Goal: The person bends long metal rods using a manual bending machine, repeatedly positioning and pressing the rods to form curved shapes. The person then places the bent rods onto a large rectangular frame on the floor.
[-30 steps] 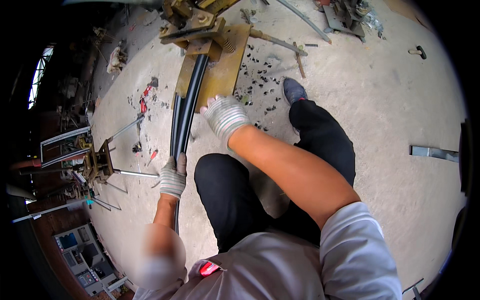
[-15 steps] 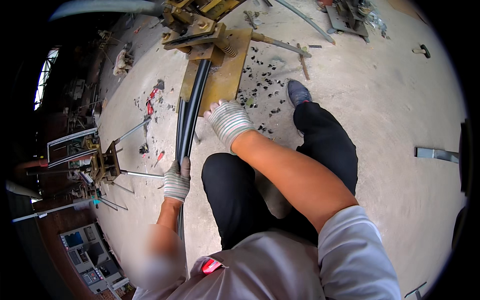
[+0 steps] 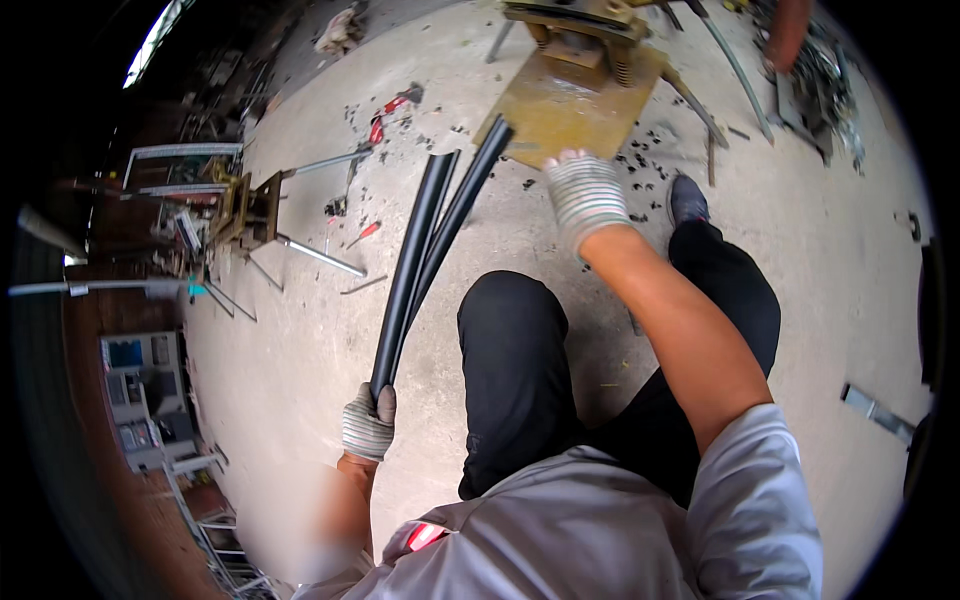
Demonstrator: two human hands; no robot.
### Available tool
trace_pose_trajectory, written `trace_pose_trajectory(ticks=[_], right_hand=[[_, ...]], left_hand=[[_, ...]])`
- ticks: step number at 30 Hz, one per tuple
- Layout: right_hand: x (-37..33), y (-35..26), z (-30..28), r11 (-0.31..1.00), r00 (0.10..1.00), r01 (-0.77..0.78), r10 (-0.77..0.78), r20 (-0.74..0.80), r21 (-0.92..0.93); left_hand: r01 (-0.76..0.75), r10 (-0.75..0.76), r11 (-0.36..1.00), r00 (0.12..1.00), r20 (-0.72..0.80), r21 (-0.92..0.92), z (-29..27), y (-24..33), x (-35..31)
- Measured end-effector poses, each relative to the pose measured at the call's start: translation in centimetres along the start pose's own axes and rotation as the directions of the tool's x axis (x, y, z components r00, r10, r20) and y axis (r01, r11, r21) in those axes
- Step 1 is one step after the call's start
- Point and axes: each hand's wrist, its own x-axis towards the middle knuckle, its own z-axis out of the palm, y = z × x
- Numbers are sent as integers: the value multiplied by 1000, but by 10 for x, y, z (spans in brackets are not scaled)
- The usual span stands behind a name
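Note:
Low in the view on the left, my left hand (image 3: 368,422), in a striped knit glove, is closed round the lower part of several long black metal profiles (image 3: 408,275). They slant upward and fan apart at their far ends. One profile's far tip lies at the left edge of the yellow base plate (image 3: 535,105) of a press. My right hand (image 3: 587,203), in a matching glove with bare fingertips, is at the plate's near edge. Its fingers are stretched forward and hold nothing visible. The press's clamping block and springs (image 3: 590,45) stand on the plate, with no profile under them.
Black offcuts (image 3: 645,165) litter the floor right of the plate. Red tools (image 3: 378,128) and a red-handled screwdriver (image 3: 366,232) lie to the left. A second press (image 3: 245,215) with metal bars stands farther left. A flat metal bar (image 3: 878,412) lies at right.
My left hand has drawn the profiles back toward me, out from under the press block, and their far ends have spread apart. The view has shifted left. My right hand stays by the plate's near edge.

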Motion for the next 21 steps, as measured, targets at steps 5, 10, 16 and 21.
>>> trace_pose_trajectory(ticks=[5, 10, 16, 21], right_hand=[[-22, -45, -31, 958, 998, 57, -64, 15, 280], [-33, -73, -43, 486, 979, -81, -123, 160, 870], [-32, -91, -59, 243, 950, -254, -118, 289, 936], [-32, -101, -43, 116, 959, -260, -83, 270, 959]], left_hand=[[69, -67, 997, 997, 33, -41, 11, -13, -43], [116, -107, 987, 990, 88, -108, 26, -8, -64], [74, -66, 991, 995, 73, -107, 28, 12, -68], [18, -17, 993, 1000, 13, -117, 36, 10, -65]])
